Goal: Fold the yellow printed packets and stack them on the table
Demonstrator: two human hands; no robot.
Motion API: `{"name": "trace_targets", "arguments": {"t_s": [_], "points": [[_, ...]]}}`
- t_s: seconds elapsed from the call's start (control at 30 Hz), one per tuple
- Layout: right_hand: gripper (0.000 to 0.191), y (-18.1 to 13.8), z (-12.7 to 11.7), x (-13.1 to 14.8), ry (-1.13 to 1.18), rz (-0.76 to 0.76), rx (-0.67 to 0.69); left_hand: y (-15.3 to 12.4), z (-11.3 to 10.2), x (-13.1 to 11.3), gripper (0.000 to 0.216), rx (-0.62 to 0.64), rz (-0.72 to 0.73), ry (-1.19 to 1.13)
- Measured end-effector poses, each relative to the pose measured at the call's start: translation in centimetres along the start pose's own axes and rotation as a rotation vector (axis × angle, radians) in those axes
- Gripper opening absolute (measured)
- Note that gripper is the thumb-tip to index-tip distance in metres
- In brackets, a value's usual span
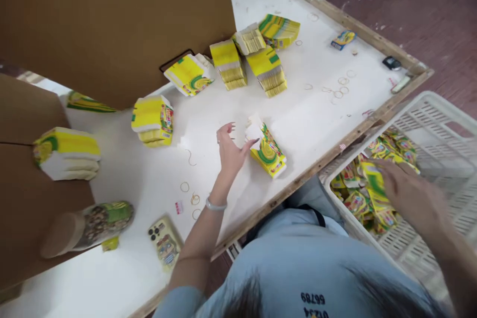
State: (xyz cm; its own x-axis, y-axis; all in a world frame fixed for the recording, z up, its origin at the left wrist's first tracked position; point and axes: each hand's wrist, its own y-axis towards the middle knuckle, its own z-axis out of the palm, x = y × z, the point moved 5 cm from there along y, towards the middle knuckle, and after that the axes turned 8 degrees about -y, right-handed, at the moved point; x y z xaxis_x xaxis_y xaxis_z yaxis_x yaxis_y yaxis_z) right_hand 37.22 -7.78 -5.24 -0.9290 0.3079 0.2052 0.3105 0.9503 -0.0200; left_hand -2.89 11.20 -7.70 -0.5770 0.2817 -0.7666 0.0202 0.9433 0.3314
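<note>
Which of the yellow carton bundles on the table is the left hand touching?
The lone bundle near the table's front edge; the left hand has fingertips on its white end. The other bundles lie farther back or left, untouched.

White table (316, 124): carton stacks (228, 63), rubber bands (339, 90), phone (166, 243)

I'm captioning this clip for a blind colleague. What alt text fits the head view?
Left hand touches a yellow-green carton on a white table; right hand reaches into a white crate of sachets. Banded carton stacks and a phone lie nearby.
</note>
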Motion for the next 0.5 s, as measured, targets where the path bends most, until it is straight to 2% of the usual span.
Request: {"name": "trace_targets", "arguments": {"t_s": [0.07,0.13,0.2,0.27,0.33,0.4,0.5], "points": [[0.052,0.4,-1.5,-2.1,-0.332,0.063,-0.115,2.7,1.6,1.5,0.079,0.103,-0.03,0.013],[0.061,0.7,-1.8,-0.5,-0.451,0.034,-0.2,4.4,3.6,1.9,0.058,0.261,-0.012,0.044],[0.061,1.4,-0.7,4.3,-0.379,-0.085,-0.205,5.2,4.7,1.8,0.029,0.379,0.049,0.077],[0.051,2.8,1.4,10.6,-0.188,-0.234,-0.138,5.9,4.3,1.7,0.027,0.42,0.137,0.114],[0.046,4.7,3.5,16.6,-0.037,-0.354,-0.11,6.5,2.9,1.5,0.032,0.415,0.249,0.162],[0.051,6.7,4.7,21.3,0.075,-0.446,-0.107,7.1,1.1,1.0,0.03,0.37,0.34,0.2],[0.064,8.8,4.7,26.0,0.2,-0.504,-0.183,6.9,-1.6,-0.9,0.032,0.288,0.406,0.165]]}}
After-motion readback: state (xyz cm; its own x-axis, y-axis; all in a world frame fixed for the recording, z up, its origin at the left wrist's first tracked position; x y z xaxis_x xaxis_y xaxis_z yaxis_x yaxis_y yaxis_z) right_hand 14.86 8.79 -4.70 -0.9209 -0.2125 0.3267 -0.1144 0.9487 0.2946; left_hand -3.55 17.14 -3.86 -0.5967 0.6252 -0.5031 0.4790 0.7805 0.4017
